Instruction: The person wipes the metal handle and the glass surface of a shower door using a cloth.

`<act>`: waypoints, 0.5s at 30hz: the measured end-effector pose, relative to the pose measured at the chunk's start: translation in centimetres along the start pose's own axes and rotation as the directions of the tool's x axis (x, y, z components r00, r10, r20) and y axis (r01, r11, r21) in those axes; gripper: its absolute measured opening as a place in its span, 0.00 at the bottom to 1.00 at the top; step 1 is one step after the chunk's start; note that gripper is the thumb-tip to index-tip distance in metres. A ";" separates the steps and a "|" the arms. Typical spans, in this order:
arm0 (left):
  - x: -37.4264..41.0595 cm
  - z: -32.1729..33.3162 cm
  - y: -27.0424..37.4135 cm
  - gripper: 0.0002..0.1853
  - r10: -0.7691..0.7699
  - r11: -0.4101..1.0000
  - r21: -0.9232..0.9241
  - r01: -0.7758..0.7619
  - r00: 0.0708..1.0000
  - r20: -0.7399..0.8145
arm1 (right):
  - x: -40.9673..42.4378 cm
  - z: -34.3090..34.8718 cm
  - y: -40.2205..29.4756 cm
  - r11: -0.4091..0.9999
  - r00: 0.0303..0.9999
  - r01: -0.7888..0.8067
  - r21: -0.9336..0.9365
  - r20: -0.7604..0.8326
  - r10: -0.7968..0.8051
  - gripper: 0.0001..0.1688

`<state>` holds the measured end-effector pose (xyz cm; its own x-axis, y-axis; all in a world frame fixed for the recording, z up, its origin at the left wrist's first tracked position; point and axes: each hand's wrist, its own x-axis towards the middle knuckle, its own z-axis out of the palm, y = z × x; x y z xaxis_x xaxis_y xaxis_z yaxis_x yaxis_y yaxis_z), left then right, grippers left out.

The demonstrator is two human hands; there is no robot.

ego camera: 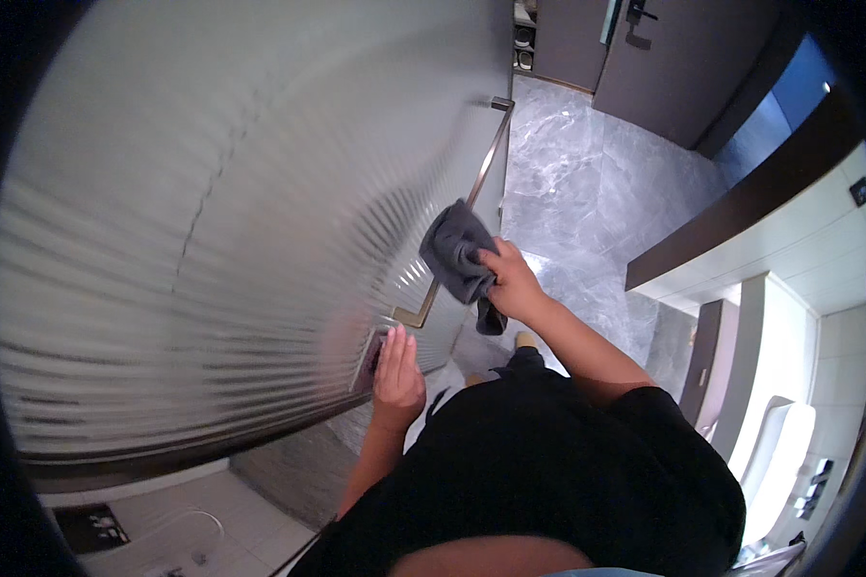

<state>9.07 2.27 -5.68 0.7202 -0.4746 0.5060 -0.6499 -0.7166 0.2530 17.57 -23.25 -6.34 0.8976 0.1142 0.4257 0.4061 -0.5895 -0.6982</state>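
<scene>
A dark grey cloth (pixel 458 252) is bunched in my right hand (pixel 514 283), which presses it around the long metal handle (pixel 485 167) of a ribbed glass door (pixel 274 216). Part of the cloth hangs below my fingers. My left hand (pixel 398 371) rests near the handle's lower end, its fingers extended against a dark, metal-edged fitting (pixel 369 358) on the door. Whether those fingers grip the fitting is hidden.
Grey marble-look tiles (pixel 570 173) cover the floor right of the glass door. Beyond them stand a dark door (pixel 682 65) with a black handle and a shelf with shoes (pixel 524 37). A white basin (pixel 772 461) is at the right.
</scene>
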 end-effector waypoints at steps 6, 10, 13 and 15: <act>2.5 0.3 0.1 0.29 -0.095 0.994 -0.057 0.098 0.994 0.061 | -2.8 2.4 -1.1 0.969 0.959 0.209 0.129 0.168 -0.229 0.32; 4.6 1.0 -0.4 0.33 -0.019 0.997 -0.078 0.025 0.998 0.067 | -2.3 3.0 0.8 0.922 0.931 0.325 0.211 0.103 -0.351 0.29; 6.6 1.0 0.4 0.34 -0.034 0.998 -0.044 0.042 0.984 0.174 | 1.2 1.2 4.1 0.989 0.999 0.046 0.138 0.012 -0.049 0.27; 8.2 1.7 0.7 0.37 -0.013 0.999 -0.026 0.021 0.968 0.252 | 3.7 0.7 7.8 0.982 0.966 -0.146 0.116 -0.197 0.167 0.23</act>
<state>14.95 -2.96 -2.75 0.7668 -0.5785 0.2781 -0.6410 -0.7128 0.2847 24.20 -26.88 -10.58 0.9011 -0.1462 0.4081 0.2877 -0.5027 -0.8152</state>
